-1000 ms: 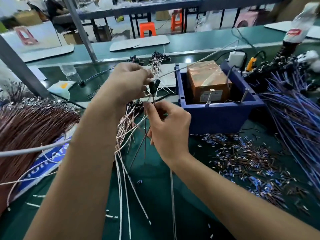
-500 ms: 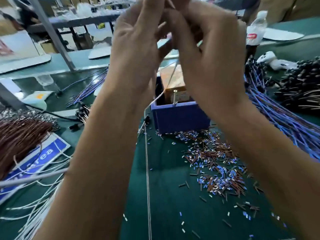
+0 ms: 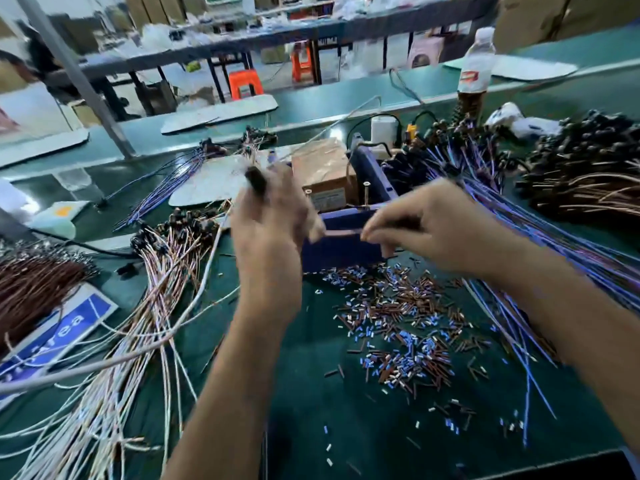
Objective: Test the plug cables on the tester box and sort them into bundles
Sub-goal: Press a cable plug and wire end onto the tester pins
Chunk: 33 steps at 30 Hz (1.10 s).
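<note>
Lowering both hands from face height, I'm gripping the black plug point(image 3: 255, 180) with my left hand point(image 3: 268, 220) while my right hand point(image 3: 420, 223) is pinching its cable point(image 3: 341, 232) beside the tester box point(image 3: 346, 216), nearing the test.

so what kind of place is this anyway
Most likely a factory assembly bench for wiring. Bundles of cut wires cover the green table, snipped insulation bits lie scattered, and more long workbenches stand behind.

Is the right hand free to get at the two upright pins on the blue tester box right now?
Probably yes. The right hand hovers just beside the pins with nothing between, but its fingers already pinch a wire stretched to the left hand.
</note>
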Tool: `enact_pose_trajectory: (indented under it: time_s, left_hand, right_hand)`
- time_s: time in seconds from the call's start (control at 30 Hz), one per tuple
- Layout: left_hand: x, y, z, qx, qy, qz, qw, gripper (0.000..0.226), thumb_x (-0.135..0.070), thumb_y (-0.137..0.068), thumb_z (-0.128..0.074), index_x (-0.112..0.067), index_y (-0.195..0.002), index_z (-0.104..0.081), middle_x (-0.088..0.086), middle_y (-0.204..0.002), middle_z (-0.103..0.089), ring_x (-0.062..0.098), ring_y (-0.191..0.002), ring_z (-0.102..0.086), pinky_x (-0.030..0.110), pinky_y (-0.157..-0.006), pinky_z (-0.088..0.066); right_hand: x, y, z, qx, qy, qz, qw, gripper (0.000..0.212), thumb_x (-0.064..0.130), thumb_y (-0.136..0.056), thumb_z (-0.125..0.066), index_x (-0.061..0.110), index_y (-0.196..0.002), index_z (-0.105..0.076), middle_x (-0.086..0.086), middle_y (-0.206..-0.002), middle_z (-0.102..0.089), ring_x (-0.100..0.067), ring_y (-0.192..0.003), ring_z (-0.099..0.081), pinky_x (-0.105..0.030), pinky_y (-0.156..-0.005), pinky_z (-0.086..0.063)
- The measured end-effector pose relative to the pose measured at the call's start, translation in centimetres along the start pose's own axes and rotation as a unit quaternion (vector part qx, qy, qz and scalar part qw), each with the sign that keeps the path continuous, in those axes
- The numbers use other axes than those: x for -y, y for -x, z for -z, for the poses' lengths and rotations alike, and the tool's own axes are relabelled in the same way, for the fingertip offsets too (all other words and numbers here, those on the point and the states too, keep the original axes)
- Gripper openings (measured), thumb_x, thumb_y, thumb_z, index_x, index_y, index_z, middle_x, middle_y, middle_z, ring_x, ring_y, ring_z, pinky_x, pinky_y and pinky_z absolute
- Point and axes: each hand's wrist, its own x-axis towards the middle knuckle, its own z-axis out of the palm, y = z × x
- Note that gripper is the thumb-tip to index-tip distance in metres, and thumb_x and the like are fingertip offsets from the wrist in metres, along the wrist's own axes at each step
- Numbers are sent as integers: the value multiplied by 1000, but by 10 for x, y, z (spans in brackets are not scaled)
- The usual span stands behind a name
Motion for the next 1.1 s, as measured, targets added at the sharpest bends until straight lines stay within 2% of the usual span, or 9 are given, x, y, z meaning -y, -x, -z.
enact_pose_trajectory:
  time_s: [0.1, 0.17, 0.23, 0.43, 0.53, 0.63, 0.7, 0.83, 1.1]
  left_hand:
    - [32, 37, -11, 132, -294, -82, 943, 28, -13, -91, -71, -18, -84, -44, -13, -71, -42, 12, -59, -40, 25, -58, -34]
    - [53, 43, -9, 177, -387, -104, 899, 30, -1, -85, -74, -15, -88, -47, -8, -81, -43, 15, -69, -39, 27, -63, -33]
    - [66, 44, -6, 182, -417, -78, 887, 26, 1, -82, -74, -9, -94, -54, 1, -90, -51, 20, -78, -45, 31, -68, -37]
    - [79, 45, 11, 190, -435, -38, 880, 15, -7, -84, -79, -11, -97, -72, 3, -90, -75, 25, -80, -69, 35, -72, -51]
    - [79, 44, 13, 163, -442, -40, 881, 20, -3, -84, -76, -13, -101, -76, 2, -96, -76, 25, -86, -71, 39, -77, -55]
    - [77, 45, 10, 168, -450, -40, 876, 21, -18, -89, -71, -18, -109, -76, -1, -103, -74, 24, -93, -70, 40, -79, -56]
    - [78, 47, 9, 186, -454, -35, 871, 19, -28, -92, -72, -21, -109, -77, -4, -100, -73, 22, -90, -69, 40, -76, -56]
    - [80, 46, 12, 165, -438, -28, 883, 11, -22, -90, -76, -21, -100, -79, -6, -91, -72, 22, -85, -69, 41, -73, -55]
    - [79, 43, 16, 177, -358, -12, 917, 3, -17, -88, -78, -14, -89, -79, -6, -82, -72, 12, -77, -67, 36, -71, -54]
  right_hand:
    - [-27, 10, -35, 48, 78, -13, 996, 13, 23, -96, -73, 16, -101, -82, -1, -81, -77, -20, -76, -71, -33, -69, -52]
    - [-39, 12, -49, 21, 128, -17, 991, 17, 28, -97, -71, 16, -103, -81, -8, -89, -77, -33, -87, -70, -41, -73, -53]
    - [-46, 15, -57, -15, 118, -13, 993, 18, 28, -95, -72, 14, -102, -81, -9, -92, -78, -33, -88, -72, -45, -76, -55]
    - [-52, 23, -58, -105, -6, -34, 994, 8, 17, -90, -79, 13, -95, -82, 5, -89, -79, -5, -82, -71, -31, -80, -54]
    - [-56, 26, -59, -119, -37, -66, 990, 6, 16, -89, -80, 14, -94, -83, 7, -83, -78, -4, -79, -71, -26, -78, -54]
    - [-54, 25, -62, -117, -55, -70, 989, 5, 15, -89, -80, 13, -93, -82, 6, -80, -78, -4, -78, -71, -22, -77, -54]
    - [-53, 25, -65, -109, -72, -70, 989, 3, 15, -90, -79, 13, -91, -82, 8, -78, -76, -3, -75, -71, -18, -73, -53]
    - [-57, 26, -65, -92, -105, -84, 987, 6, 18, -90, -80, 14, -86, -81, 8, -69, -75, -2, -60, -66, -11, -62, -46]
    - [-62, 29, -62, -59, -194, -117, 972, 13, 21, -94, -77, 18, -81, -77, 0, -70, -75, -13, -46, -57, -24, -49, -48]
